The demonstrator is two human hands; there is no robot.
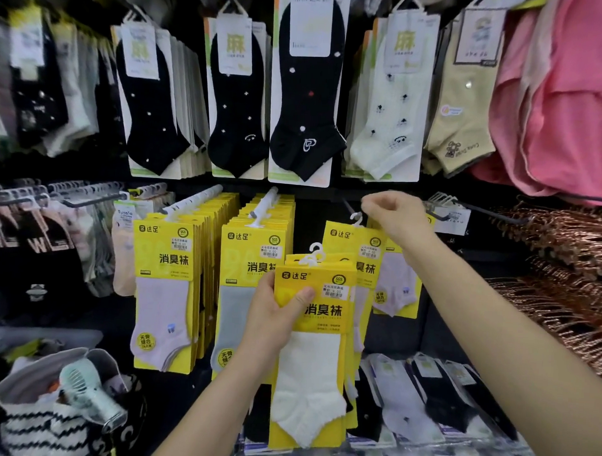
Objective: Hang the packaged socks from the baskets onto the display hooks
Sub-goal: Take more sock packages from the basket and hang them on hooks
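- The dark display rack [328, 189] fills the wall ahead: carded ankle socks along the top row, yellow packs on the pegs below.
- Two pegs to the left are already loaded with yellow packs [169, 291], so I'd say the job is well under way and the sparser peg on the right is the one being filled.
- A stack of packs [310, 347], white sock in front, is held upright in front of the rack, lower than that peg, with white hangers sticking up from its top edge.
- One yellow pack [348, 245] hangs up at the right-hand peg, with a lilac-sock pack behind it.
- The left hand [272, 315] grips the stack, thumb pressed across the front card.
- The right hand [392, 214] is raised by the peg with fingers curled. I cannot tell whether they pinch anything.
- The pack's white hanger [356, 219] sits just below those fingertips, near the thin dark peg [347, 205].
- Next, I reckon, the right hand must take the front pack off the stack by its hanger. The small loop then has to meet the peg's tip squarely while the left thumb eases off.
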